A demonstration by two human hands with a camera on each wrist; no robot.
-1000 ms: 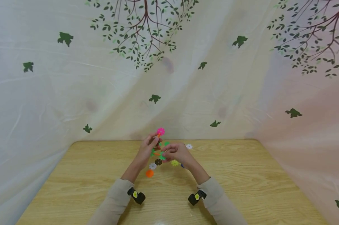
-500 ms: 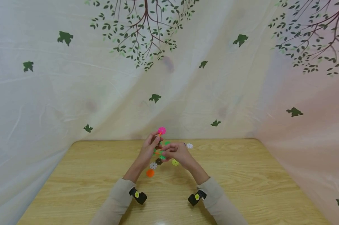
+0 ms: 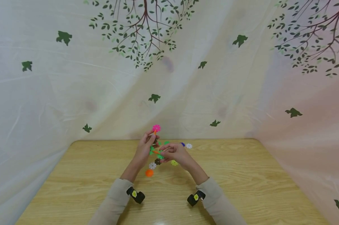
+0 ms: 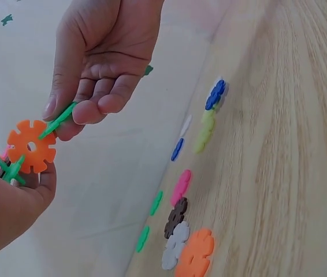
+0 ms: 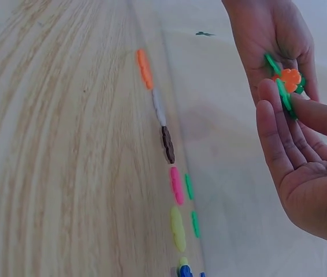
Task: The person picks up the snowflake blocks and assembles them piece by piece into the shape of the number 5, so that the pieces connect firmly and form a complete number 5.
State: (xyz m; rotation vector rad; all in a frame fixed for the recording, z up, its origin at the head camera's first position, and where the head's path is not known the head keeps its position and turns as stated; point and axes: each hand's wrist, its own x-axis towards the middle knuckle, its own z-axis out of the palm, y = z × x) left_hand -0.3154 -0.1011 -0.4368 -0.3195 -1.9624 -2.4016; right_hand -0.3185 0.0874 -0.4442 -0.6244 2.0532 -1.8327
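My left hand (image 3: pixel 143 150) grips a joined cluster of notched plastic snowflake discs above the table. A pink disc (image 3: pixel 156 128) sticks up at the top of the cluster, with an orange one edge-on below it. In the left wrist view, a flat orange disc (image 4: pixel 43 153) reaches from the left hand's green pieces (image 4: pixel 13 169) toward my right hand (image 4: pixel 103 63). Between its thumb and fingers, the right hand pinches a green disc (image 4: pixel 62 117), whose edge meets the orange disc's rim. Part of the cluster is hidden by the left hand's fingers.
On the wooden table (image 3: pixel 228 181) lie loose discs: orange (image 3: pixel 149 173), white (image 3: pixel 152 165), brown (image 3: pixel 157 161) and yellow (image 3: pixel 174 162). Pink (image 4: pixel 181 187), green (image 4: pixel 156 203) and blue (image 4: pixel 215 95) ones lie nearby. A printed curtain (image 3: pixel 186 103) hangs behind the table's far edge.
Both hands have shifted slightly left with the cluster, and the pink disc sits a little higher and further left. The right hand keeps its pinch on the green disc throughout.
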